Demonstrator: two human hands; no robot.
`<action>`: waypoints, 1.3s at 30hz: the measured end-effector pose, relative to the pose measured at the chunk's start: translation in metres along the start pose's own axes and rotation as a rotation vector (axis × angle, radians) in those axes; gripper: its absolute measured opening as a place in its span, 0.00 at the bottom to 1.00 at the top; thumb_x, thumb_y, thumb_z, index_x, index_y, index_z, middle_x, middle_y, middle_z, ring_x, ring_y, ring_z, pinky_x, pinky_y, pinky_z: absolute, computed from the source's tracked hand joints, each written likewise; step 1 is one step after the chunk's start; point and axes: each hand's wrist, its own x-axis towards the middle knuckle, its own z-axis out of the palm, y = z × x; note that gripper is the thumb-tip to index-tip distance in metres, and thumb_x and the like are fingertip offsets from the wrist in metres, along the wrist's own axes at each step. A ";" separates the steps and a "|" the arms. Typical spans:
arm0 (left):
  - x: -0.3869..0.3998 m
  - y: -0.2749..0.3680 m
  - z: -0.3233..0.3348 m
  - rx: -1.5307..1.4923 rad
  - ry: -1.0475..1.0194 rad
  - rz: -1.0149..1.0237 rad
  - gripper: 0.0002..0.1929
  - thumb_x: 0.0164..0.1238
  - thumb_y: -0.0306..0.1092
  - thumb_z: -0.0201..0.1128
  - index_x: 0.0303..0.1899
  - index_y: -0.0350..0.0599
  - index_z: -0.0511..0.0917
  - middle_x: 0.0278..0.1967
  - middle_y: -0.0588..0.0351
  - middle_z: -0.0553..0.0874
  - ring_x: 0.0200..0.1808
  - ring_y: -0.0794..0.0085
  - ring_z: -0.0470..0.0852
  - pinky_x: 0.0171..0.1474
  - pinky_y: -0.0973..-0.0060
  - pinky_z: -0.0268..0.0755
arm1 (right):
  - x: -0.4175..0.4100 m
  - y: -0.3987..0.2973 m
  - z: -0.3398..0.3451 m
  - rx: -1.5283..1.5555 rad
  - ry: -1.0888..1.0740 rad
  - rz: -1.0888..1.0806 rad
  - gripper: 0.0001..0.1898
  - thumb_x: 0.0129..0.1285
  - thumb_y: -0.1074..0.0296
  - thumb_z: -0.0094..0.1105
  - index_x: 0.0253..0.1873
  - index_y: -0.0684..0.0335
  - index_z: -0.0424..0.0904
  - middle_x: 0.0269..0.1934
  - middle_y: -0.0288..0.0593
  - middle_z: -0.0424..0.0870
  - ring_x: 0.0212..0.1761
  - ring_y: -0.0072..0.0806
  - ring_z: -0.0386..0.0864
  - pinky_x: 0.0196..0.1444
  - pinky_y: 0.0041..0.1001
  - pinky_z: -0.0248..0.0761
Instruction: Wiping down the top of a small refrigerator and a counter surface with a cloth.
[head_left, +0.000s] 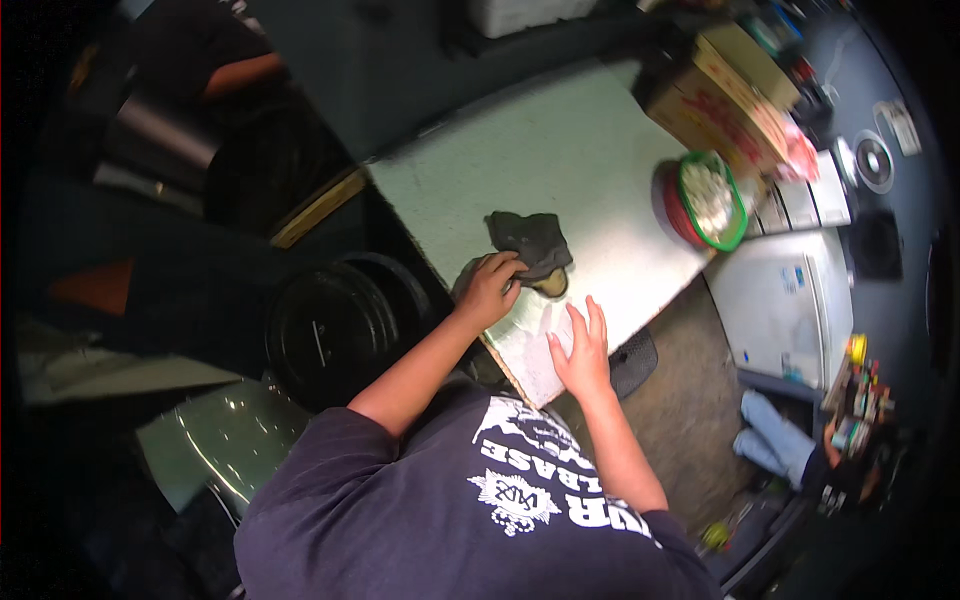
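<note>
A dark grey cloth (531, 238) lies crumpled on the pale tabletop (517, 172) before me. A rounded yellowish piece (553, 283) with a dark rim shows from under its near edge; its kind is unclear. My left hand (489, 289) reaches in from the left, its bent fingers touching the cloth's lower left side. Whether they grip the fabric or only rest on it is hard to see. Near the table's close corner, my right hand (583, 356) is spread, fingers apart and holding nothing, a short way from the yellowish piece.
At the table's right edge stands a green-rimmed basket (712, 199) of whitish pieces. Behind it is a cardboard box (720, 105). A white refrigerator (776, 300) stands to the right, near a person in jeans (776, 442). A black round container (330, 337) is on my left; another person's arm (244, 75) shows beyond.
</note>
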 end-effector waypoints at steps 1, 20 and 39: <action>-0.003 0.006 0.000 0.037 -0.067 0.013 0.17 0.61 0.30 0.74 0.53 0.49 0.87 0.61 0.47 0.87 0.63 0.48 0.85 0.66 0.55 0.76 | 0.000 0.007 -0.001 -0.025 0.030 0.009 0.32 0.70 0.61 0.73 0.75 0.67 0.74 0.82 0.71 0.60 0.83 0.71 0.60 0.83 0.56 0.59; 0.002 0.007 0.012 0.102 -0.114 -0.331 0.12 0.67 0.36 0.81 0.42 0.38 0.90 0.31 0.57 0.91 0.28 0.75 0.80 0.34 0.72 0.73 | 0.005 0.031 0.038 -0.141 -0.107 0.014 0.44 0.74 0.43 0.65 0.87 0.55 0.61 0.90 0.58 0.47 0.91 0.62 0.45 0.85 0.69 0.41; 0.105 -0.075 -0.076 0.398 0.553 -0.369 0.15 0.74 0.41 0.75 0.49 0.38 0.86 0.45 0.47 0.92 0.49 0.55 0.90 0.57 0.59 0.80 | -0.032 0.050 0.019 -0.077 0.146 0.122 0.42 0.72 0.49 0.70 0.84 0.60 0.64 0.85 0.64 0.55 0.87 0.66 0.53 0.84 0.66 0.51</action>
